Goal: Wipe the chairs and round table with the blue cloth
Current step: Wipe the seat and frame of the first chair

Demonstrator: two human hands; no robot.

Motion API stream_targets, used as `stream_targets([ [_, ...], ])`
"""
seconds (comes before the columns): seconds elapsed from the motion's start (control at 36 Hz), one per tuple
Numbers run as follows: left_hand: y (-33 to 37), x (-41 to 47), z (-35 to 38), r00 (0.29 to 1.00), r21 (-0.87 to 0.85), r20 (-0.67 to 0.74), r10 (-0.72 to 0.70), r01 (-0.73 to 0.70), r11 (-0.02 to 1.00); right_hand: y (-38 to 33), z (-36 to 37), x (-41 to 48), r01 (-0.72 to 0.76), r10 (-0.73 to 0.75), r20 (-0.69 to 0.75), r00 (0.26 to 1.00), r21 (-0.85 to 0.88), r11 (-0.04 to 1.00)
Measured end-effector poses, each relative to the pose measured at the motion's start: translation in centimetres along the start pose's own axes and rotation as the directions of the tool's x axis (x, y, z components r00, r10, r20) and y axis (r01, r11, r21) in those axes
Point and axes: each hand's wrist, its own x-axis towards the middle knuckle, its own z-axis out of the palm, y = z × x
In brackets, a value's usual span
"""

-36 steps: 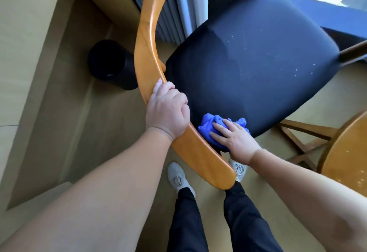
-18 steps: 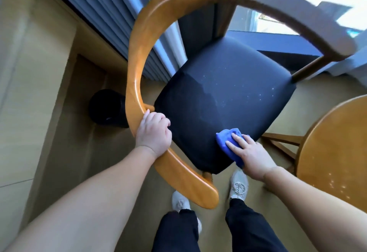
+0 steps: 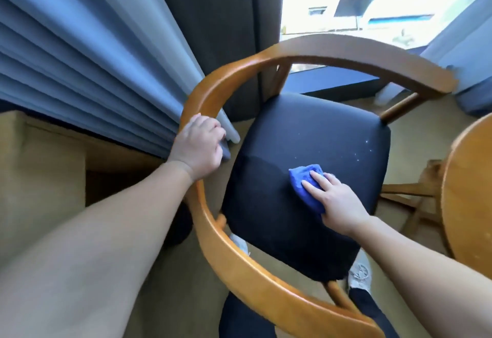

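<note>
Right hand (image 3: pixel 336 197) flat, pressing crumpled blue cloth (image 3: pixel 306 183), now mid-seat on black padded chair seat (image 3: pixel 306 135); left hand (image 3: pixel 198 148) gripping curved wooden armrest (image 3: pixel 213 84); white specks (image 3: pixel 368 143) remain ahead.

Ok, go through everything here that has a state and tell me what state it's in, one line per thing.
Left hand: closed around the chair's wooden armrest rail.
Right hand: flat, pressing the blue cloth onto the seat.
Blue cloth: bunched, on the seat.
Chair seat: dark, with pale specks near its right edge.
Curtain: drawn aside, gathered in folds.
Round table: only its edge shows.
</note>
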Motion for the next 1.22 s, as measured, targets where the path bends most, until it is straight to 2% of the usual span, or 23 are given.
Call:
stream_targets([
  [0.14, -3.7, 4.1, -0.8, 0.988, -0.031, 0.083, 0.13, -0.128, 0.991, -4.6, -0.2, 2.4, -0.085, 0.087, -0.023, 0.996, 0.094, 0.992],
  [0.22, -4.9, 6.1, -0.7, 0.963, 0.027, 0.157, 0.217, -0.224, 0.974, -6.7, -0.6, 4.1, -0.082, 0.089, -0.051, 0.995, 0.135, 0.987],
  [0.31, -5.4, 7.9, -0.4, 0.952, 0.0, 0.139, 0.272, -0.275, 0.962, -7.8, -0.7, 6.2, -0.088, 0.094, -0.05, 0.994, 0.116, 0.989],
  [0.39, -5.2, 10.1, -0.6, 0.963, -0.036, 0.132, 0.236, -0.234, 0.972, -8.6, -0.6, 7.9, -0.094, 0.102, -0.055, 0.993, 0.123, 0.988],
  [0.5, -5.3, 11.8, -0.6, 0.99, -0.129, 0.11, 0.083, -0.069, 0.989, -9.0, -0.5, 10.2, -0.06, 0.07, -0.064, 0.995, 0.15, 0.987],
  [0.67, -5.2, 11.6, -0.1, 0.988, -0.113, 0.065, 0.143, -0.135, 0.984, -9.2, -0.2, 12.8, -0.063, 0.078, -0.079, 0.994, 0.172, 0.983],
  [0.78, -5.3, 12.2, 0.0, 0.989, -0.125, 0.101, 0.105, -0.092, 0.988, -9.4, 0.1, 14.4, -0.057, 0.068, -0.078, 0.995, 0.143, 0.988],
  [0.92, -5.7, 12.9, 0.3, 0.969, -0.077, 0.212, 0.127, -0.113, 0.991, -9.9, -0.1, 16.0, -0.045, 0.055, -0.08, 0.995, 0.125, 0.991],
  [1.03, -5.1, 16.8, 0.7, 0.918, -0.007, 0.353, 0.183, -0.193, 0.981, -11.1, 0.2, 17.8, 0.013, -0.004, -0.08, 0.997, 0.104, 0.995],
  [1.22, -2.1, 22.9, 4.6, 0.874, 0.191, 0.392, 0.287, -0.382, 0.904, -14.0, 4.0, 20.4, -0.194, 0.201, -0.018, 0.979, 0.19, 0.962],
])
